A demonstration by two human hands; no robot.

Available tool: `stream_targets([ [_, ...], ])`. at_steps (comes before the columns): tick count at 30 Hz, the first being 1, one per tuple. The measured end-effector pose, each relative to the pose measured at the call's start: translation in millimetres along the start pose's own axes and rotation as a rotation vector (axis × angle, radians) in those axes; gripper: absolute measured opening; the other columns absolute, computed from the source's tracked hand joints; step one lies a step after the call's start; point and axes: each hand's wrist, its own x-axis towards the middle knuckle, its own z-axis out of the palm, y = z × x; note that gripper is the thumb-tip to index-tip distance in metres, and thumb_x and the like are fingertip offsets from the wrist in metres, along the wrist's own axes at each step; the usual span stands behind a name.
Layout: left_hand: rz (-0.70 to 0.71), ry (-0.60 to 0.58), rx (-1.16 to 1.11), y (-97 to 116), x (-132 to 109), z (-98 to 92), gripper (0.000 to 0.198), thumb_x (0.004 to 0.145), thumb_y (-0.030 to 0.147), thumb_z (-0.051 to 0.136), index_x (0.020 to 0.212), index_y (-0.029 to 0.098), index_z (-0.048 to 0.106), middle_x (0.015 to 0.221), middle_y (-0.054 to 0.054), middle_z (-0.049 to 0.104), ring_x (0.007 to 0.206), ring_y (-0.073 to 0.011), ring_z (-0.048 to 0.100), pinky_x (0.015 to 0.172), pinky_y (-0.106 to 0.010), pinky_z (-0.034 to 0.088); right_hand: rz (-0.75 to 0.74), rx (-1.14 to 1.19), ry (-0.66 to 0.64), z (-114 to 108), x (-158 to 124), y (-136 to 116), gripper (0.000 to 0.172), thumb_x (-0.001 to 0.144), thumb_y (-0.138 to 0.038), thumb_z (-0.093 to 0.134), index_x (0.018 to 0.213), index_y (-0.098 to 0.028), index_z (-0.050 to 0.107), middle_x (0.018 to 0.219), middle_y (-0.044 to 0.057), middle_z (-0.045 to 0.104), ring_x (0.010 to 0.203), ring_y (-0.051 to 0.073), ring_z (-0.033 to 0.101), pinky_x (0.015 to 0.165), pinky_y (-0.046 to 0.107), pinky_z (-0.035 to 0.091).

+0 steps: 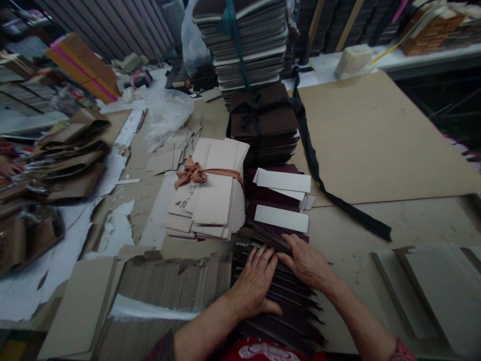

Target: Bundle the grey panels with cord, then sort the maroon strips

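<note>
My left hand (254, 283) lies flat with its fingers spread on a fanned row of dark maroon folded sheets (296, 311) at the near edge of the table. My right hand (306, 260) rests beside it, fingers bent over the far edge of the same row, touching the top sheets. Just beyond my hands lies a maroon stack topped with white card strips (282, 200). To its left sits a bundle of cream folded cards (210, 193) tied with a pinkish-brown ribbon.
A tied dark brown stack (265, 123) and a tall strapped pile (248, 45) stand behind. A black strap (326, 185) trails over a large brown board (376, 135). Grey boards (432, 291) lie at right, fanned brown card (165, 283) at left, brown bags (67, 155) far left.
</note>
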Motion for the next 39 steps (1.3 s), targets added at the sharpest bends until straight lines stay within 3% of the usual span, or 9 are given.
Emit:
stream_targets([
  [6,-0.001,0.282,-0.003,3.8,0.7,-16.8,0.055,0.093,0.036,0.063,0.14,0.016,0.042,0.139,-0.018,0.05,0.136,-0.0314,0.043,0.112,-0.052,0.04,-0.081,-0.066,0.049,7.7,-3.4,-1.8,0.046,0.101,-0.038,0.052,0.137,-0.009,0.048,0.119,0.017,0.065,0.108,0.03,0.062,0.092,0.042,0.051],
  [11,-0.115,0.194,0.151,-4.7,15.6,-24.5,0.076,0.091,0.035,0.066,0.152,0.012,0.027,0.155,-0.019,0.035,0.147,-0.0347,0.026,0.119,-0.061,0.026,-0.14,-0.064,0.087,10.9,-10.6,0.9,0.046,0.1,-0.04,0.053,0.136,-0.011,0.049,0.12,0.017,0.065,0.106,0.031,0.062,0.091,0.045,0.052],
  [14,-0.115,0.055,0.202,-11.4,16.8,-29.2,0.072,0.093,0.044,0.065,0.153,0.025,0.03,0.157,-0.012,0.036,0.145,-0.0338,0.03,0.118,-0.064,0.024,-0.12,-0.018,0.128,13.6,-21.3,8.7,0.049,0.099,-0.04,0.053,0.14,-0.014,0.044,0.124,0.016,0.063,0.108,0.03,0.062,0.092,0.042,0.052],
  [18,-0.106,0.025,0.244,-10.0,18.6,-27.2,0.064,0.094,0.057,0.058,0.15,0.036,0.036,0.157,-0.009,0.035,0.143,-0.0356,0.031,0.115,-0.069,0.02,-0.032,-0.088,0.14,14.1,-28.9,13.5,0.048,0.1,-0.046,0.051,0.133,-0.013,0.049,0.116,0.016,0.065,0.099,0.031,0.064,0.083,0.044,0.053],
  [25,-0.002,0.044,0.223,-10.4,43.8,-14.9,0.086,0.083,0.078,0.053,0.147,0.021,0.042,0.14,-0.01,0.053,0.14,-0.0431,0.03,0.117,-0.067,0.012,-0.148,-0.043,0.099,6.8,-15.2,6.7,0.032,0.099,-0.045,0.052,0.111,-0.016,0.06,0.1,0.011,0.067,0.094,0.03,0.06,0.085,0.045,0.052],
  [29,0.0,-0.024,0.207,-15.4,57.0,-30.0,0.082,0.072,0.081,0.064,0.123,0.017,0.06,0.11,-0.008,0.064,0.115,-0.0315,0.054,0.115,-0.054,0.029,-0.095,0.268,0.164,10.3,-26.9,23.0,0.037,0.101,-0.046,0.047,0.122,-0.019,0.061,0.115,0.011,0.067,0.105,0.028,0.062,0.094,0.044,0.05],
  [32,-0.02,-0.103,0.235,-12.0,61.8,-38.2,0.08,0.067,0.085,0.065,0.11,0.017,0.063,0.1,-0.008,0.063,0.094,-0.0279,0.059,0.093,-0.044,0.047,0.203,0.67,0.366,15.8,-42.6,53.3,0.043,0.099,-0.055,0.044,0.116,-0.021,0.065,0.113,0.011,0.07,0.105,0.026,0.064,0.097,0.044,0.048],
  [36,-0.044,-0.069,0.215,-6.4,58.0,-32.8,0.082,0.075,0.085,0.055,0.12,0.017,0.059,0.109,-0.01,0.063,0.103,-0.029,0.057,0.101,-0.048,0.04,0.604,1.203,0.73,28.2,-54.1,79.2,0.058,0.093,-0.07,0.04,0.107,-0.019,0.065,0.101,0.012,0.072,0.097,0.027,0.067,0.09,0.045,0.053],
  [39,-0.043,-0.043,0.191,-7.8,55.3,-25.6,0.086,0.078,0.086,0.051,0.129,0.017,0.054,0.123,-0.011,0.062,0.115,-0.0306,0.053,0.113,-0.055,0.026,0.58,1.274,0.613,41.1,-50.3,60.5,0.066,0.088,-0.079,0.04,0.103,-0.021,0.068,0.102,0.01,0.073,0.099,0.027,0.066,0.094,0.046,0.051],
])
